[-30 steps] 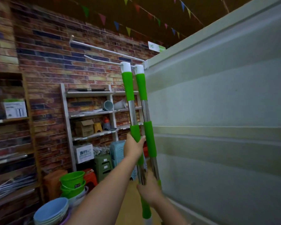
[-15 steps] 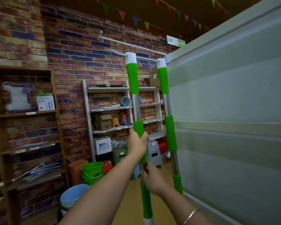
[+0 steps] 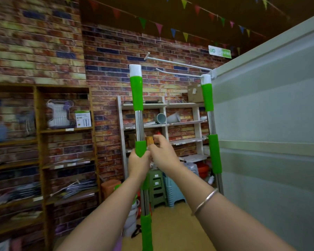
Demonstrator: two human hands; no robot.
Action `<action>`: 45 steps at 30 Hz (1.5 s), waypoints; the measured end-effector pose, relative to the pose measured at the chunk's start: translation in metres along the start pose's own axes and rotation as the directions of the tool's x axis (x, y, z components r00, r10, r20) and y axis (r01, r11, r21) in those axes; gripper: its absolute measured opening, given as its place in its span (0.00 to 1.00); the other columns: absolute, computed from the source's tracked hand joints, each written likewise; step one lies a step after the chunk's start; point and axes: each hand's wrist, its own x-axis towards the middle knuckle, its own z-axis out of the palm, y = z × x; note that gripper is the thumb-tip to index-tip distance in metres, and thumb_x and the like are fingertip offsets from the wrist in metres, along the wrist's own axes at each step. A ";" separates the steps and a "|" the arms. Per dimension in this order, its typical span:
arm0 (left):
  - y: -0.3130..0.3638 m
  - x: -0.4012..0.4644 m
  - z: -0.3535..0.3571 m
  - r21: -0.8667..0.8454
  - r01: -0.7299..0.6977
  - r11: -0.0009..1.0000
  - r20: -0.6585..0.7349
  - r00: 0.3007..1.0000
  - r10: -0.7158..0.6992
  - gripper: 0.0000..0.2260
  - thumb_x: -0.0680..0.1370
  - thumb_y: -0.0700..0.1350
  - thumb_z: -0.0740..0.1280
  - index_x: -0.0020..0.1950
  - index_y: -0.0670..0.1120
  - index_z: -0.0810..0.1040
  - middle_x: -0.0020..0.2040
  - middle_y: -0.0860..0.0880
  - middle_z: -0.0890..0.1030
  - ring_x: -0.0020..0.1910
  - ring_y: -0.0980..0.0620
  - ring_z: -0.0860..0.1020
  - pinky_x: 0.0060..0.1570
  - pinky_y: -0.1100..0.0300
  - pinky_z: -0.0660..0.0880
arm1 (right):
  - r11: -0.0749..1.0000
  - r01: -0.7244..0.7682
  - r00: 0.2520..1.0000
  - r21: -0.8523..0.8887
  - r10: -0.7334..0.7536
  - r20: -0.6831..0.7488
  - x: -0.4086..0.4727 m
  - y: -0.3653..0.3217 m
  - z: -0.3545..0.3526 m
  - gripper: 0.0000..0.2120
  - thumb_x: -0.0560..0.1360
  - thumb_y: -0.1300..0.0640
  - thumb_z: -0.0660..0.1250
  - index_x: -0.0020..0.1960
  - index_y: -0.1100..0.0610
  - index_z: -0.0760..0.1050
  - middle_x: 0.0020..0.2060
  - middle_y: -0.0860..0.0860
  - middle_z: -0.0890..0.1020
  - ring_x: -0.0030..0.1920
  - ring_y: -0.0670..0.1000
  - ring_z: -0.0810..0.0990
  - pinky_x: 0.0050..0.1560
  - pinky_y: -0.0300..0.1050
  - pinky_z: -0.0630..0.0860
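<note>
the left hand [image 3: 138,163] grips the upright green-sleeved steel pole [image 3: 136,91], while the right hand [image 3: 164,155] curls just beside it, hold unclear.

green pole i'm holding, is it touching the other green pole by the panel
Apart. The head view shows the held pole well left of the other pole, with brick wall and white shelving visible between them.
</note>
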 end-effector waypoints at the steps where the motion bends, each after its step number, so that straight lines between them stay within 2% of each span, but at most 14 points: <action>1: 0.001 -0.001 -0.006 -0.020 0.004 1.000 -0.003 1.000 -0.004 0.04 0.74 0.41 0.66 0.39 0.46 0.74 0.34 0.46 0.76 0.31 0.48 0.73 0.34 0.58 0.69 | 1.000 0.018 0.999 0.020 -0.019 0.035 0.004 -0.012 0.005 0.18 0.79 0.57 0.57 0.68 0.57 0.65 0.58 0.49 0.72 0.56 0.48 0.72 0.57 0.44 0.70; 4: 0.005 -0.003 -0.019 -0.036 0.035 0.999 0.016 0.999 -0.034 0.12 0.75 0.36 0.63 0.32 0.43 0.70 0.26 0.45 0.71 0.24 0.48 0.68 0.26 0.61 0.64 | 0.999 0.026 0.992 0.033 -0.029 0.119 0.015 -0.037 0.019 0.17 0.81 0.53 0.55 0.67 0.58 0.66 0.54 0.51 0.74 0.50 0.49 0.72 0.50 0.44 0.68; 7: 0.008 -0.001 -0.031 -0.042 0.104 0.994 0.193 0.977 -0.094 0.13 0.75 0.35 0.61 0.30 0.41 0.70 0.23 0.44 0.69 0.21 0.48 0.67 0.25 0.60 0.65 | 1.000 0.010 0.991 0.027 -0.014 0.132 0.026 -0.047 0.026 0.16 0.81 0.52 0.56 0.64 0.59 0.67 0.51 0.53 0.74 0.48 0.50 0.72 0.46 0.43 0.68; 9: 0.012 0.004 -0.041 -0.052 0.214 0.975 0.375 0.910 -0.180 0.13 0.73 0.37 0.61 0.28 0.43 0.71 0.21 0.46 0.68 0.19 0.48 0.67 0.25 0.61 0.66 | 0.999 -0.003 0.992 0.038 -0.001 0.123 0.031 -0.050 0.027 0.15 0.80 0.52 0.57 0.62 0.60 0.69 0.49 0.54 0.76 0.47 0.52 0.74 0.49 0.45 0.72; 11: 0.017 0.008 -0.051 -0.069 0.344 0.936 0.561 0.790 -0.248 0.11 0.68 0.39 0.62 0.25 0.45 0.71 0.21 0.48 0.67 0.19 0.50 0.67 0.25 0.62 0.68 | 0.998 0.005 0.992 0.068 -0.013 0.122 0.036 -0.050 0.026 0.15 0.79 0.51 0.60 0.57 0.61 0.73 0.50 0.59 0.80 0.49 0.57 0.78 0.53 0.51 0.76; 13: 0.023 0.010 -0.056 -0.095 0.431 0.898 0.698 0.672 -0.249 0.03 0.60 0.40 0.63 0.25 0.45 0.72 0.21 0.49 0.68 0.20 0.51 0.67 0.28 0.62 0.71 | 0.995 0.056 0.995 0.083 -0.062 0.073 0.037 -0.050 0.025 0.12 0.77 0.50 0.64 0.48 0.60 0.74 0.43 0.58 0.80 0.42 0.53 0.78 0.45 0.49 0.77; 15: 0.028 0.011 -0.057 -0.101 0.440 0.892 0.738 0.635 -0.229 0.01 0.56 0.41 0.64 0.26 0.45 0.73 0.22 0.49 0.68 0.20 0.52 0.67 0.29 0.62 0.71 | 0.993 0.111 0.993 0.030 -0.110 -0.036 0.036 -0.049 0.023 0.13 0.74 0.49 0.67 0.39 0.56 0.70 0.32 0.50 0.73 0.33 0.47 0.71 0.35 0.42 0.70; 17: 0.031 0.008 -0.048 -0.081 0.398 0.914 0.688 0.686 -0.238 0.03 0.60 0.42 0.64 0.26 0.44 0.74 0.22 0.49 0.69 0.19 0.52 0.67 0.28 0.62 0.69 | 0.990 0.125 0.985 -0.070 -0.132 -0.114 0.037 -0.044 0.022 0.15 0.73 0.47 0.69 0.35 0.53 0.66 0.30 0.47 0.69 0.32 0.47 0.69 0.36 0.44 0.69; 20: 0.032 0.002 -0.025 -0.082 0.250 0.965 0.427 0.883 -0.193 0.09 0.75 0.41 0.60 0.35 0.41 0.74 0.24 0.47 0.72 0.20 0.51 0.69 0.27 0.60 0.66 | 0.980 0.080 0.972 -0.184 -0.117 -0.202 0.036 -0.034 0.020 0.12 0.72 0.48 0.68 0.42 0.54 0.69 0.35 0.48 0.73 0.41 0.53 0.77 0.42 0.50 0.75; 22: 0.032 -0.002 -0.010 -0.112 0.152 0.982 0.281 0.953 -0.115 0.06 0.78 0.39 0.59 0.42 0.39 0.73 0.26 0.44 0.72 0.20 0.50 0.70 0.25 0.60 0.68 | 0.978 0.058 0.963 -0.202 -0.107 -0.246 0.035 -0.030 0.015 0.11 0.72 0.49 0.67 0.45 0.54 0.68 0.35 0.47 0.73 0.44 0.55 0.78 0.44 0.51 0.75; 29: 0.042 -0.012 0.008 -0.095 -0.017 0.995 0.260 0.965 0.041 0.09 0.80 0.39 0.56 0.42 0.41 0.72 0.31 0.43 0.71 0.27 0.47 0.70 0.29 0.56 0.67 | 0.922 0.090 0.959 -0.376 -0.182 -0.217 0.037 -0.035 -0.001 0.11 0.72 0.51 0.66 0.48 0.56 0.67 0.42 0.53 0.78 0.43 0.57 0.77 0.39 0.48 0.71; 37: 0.050 -0.011 0.035 -0.232 0.165 0.959 0.294 0.951 -0.092 0.12 0.82 0.45 0.52 0.43 0.42 0.68 0.31 0.45 0.69 0.28 0.50 0.68 0.28 0.59 0.65 | 0.895 0.087 0.962 -0.438 -0.189 -0.197 0.044 -0.035 -0.021 0.11 0.75 0.53 0.65 0.52 0.57 0.67 0.44 0.53 0.77 0.45 0.57 0.78 0.46 0.53 0.77; 41: 0.051 -0.006 0.037 -0.245 0.135 0.960 0.280 0.958 -0.063 0.14 0.82 0.42 0.53 0.38 0.43 0.68 0.30 0.44 0.68 0.28 0.49 0.67 0.29 0.58 0.63 | 0.893 0.084 0.967 -0.443 -0.181 -0.182 0.052 -0.038 -0.021 0.10 0.75 0.53 0.65 0.51 0.57 0.67 0.46 0.55 0.78 0.46 0.57 0.78 0.44 0.51 0.75; 45: 0.047 0.002 0.028 -0.220 0.096 0.971 0.252 0.967 -0.039 0.10 0.81 0.43 0.54 0.41 0.43 0.70 0.32 0.45 0.69 0.29 0.49 0.68 0.30 0.58 0.65 | 0.894 0.101 0.968 -0.437 -0.190 -0.165 0.057 -0.042 -0.011 0.10 0.75 0.53 0.65 0.50 0.56 0.66 0.47 0.56 0.79 0.49 0.59 0.79 0.48 0.53 0.77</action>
